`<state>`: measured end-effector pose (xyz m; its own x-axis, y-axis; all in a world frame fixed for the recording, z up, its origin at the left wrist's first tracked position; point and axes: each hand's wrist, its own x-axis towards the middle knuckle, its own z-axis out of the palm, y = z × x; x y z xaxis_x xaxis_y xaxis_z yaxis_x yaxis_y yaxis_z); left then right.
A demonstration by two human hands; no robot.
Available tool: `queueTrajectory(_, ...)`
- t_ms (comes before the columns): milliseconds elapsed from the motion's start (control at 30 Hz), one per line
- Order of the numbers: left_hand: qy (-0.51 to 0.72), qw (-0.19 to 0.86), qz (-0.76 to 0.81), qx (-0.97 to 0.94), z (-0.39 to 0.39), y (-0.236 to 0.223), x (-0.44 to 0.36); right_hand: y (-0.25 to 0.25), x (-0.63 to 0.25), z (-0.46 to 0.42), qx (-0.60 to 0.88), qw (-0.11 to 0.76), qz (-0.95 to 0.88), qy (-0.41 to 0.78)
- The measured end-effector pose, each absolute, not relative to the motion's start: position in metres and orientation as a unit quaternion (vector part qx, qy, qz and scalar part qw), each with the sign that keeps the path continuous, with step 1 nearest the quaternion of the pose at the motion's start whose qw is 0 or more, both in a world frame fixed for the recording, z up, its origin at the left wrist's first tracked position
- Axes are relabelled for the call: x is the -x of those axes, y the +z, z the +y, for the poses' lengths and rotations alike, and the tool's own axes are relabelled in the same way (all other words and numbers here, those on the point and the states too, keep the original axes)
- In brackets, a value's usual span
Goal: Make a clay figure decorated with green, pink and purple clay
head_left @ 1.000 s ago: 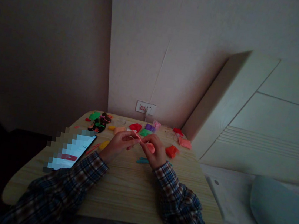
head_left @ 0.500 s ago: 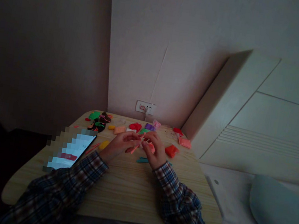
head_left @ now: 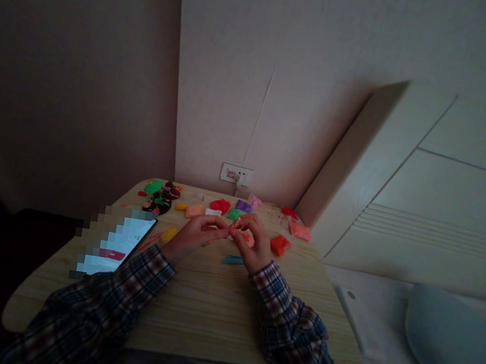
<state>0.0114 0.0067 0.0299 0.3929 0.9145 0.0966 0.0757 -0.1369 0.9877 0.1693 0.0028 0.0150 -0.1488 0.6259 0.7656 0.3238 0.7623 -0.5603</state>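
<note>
Evidently, the work in hand is a small piece of pink modelling clay (head_left: 235,223), held up off the wooden table (head_left: 204,322) just beyond the turquoise modelling tool (head_left: 232,259), my reference for all positions. I find my right hand (head_left: 255,248) pinching it between thumb and fingertips; I judge that so light a hold suits something small and soft, which a full grasp would flatten. My left hand (head_left: 191,238) meets it with thumb and fingers drawn together, but I cannot tell whether they grip the clay or only steady its end.

Beyond and to the right of the tool lies an orange-red packet (head_left: 279,245); to its left, a yellow lump (head_left: 168,235) and, farther left, a lit touchscreen device (head_left: 124,240), presumably angled for viewing. The green packet (head_left: 236,214) and purple packet (head_left: 243,206) lie farther beyond the tool, likely so placed to keep the near surface free for the forearms.

Both forearms angle inward from the near edge, wrists raised, fingertips meeting beyond the tool.
</note>
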Motion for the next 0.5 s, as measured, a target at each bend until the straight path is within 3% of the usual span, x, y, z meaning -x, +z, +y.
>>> queueTrajectory(500,0.404,0.557,0.346,-0.638,0.0077,0.0293,-0.0138,0.0162,-0.1698,0.002,0.324,0.572,-0.739,0.148)
